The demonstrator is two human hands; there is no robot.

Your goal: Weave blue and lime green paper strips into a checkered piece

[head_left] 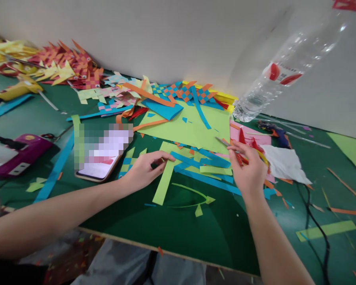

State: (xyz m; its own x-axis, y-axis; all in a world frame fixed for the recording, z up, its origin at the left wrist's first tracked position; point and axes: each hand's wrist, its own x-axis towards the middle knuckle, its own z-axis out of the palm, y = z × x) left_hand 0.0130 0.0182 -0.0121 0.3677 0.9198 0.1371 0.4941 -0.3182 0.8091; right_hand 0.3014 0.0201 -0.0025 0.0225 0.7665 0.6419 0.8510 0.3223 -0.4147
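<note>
My left hand (145, 168) has its thumb and fingertips pinched together at the crossing of a light green paper strip (163, 186) and a blue paper strip (190, 160). My right hand (250, 166) is closed around a pair of scissors (222, 141), whose metal blades point up and left. Their red handles are mostly hidden in the fingers. Between the hands lie several blue and green strips. A thin curved green offcut (192, 189) rests on the table just in front of them. Behind the hands is a large light green sheet (184, 122) with blue scraps on it.
A phone (103, 158) lies left of my left hand. Woven paper fish (74, 63) are piled along the wall. A yellow glue gun (19, 88) and purple power strip (23, 152) sit left; a plastic bottle (281, 75), white tissue (284, 164) and black cable (317, 227) are right.
</note>
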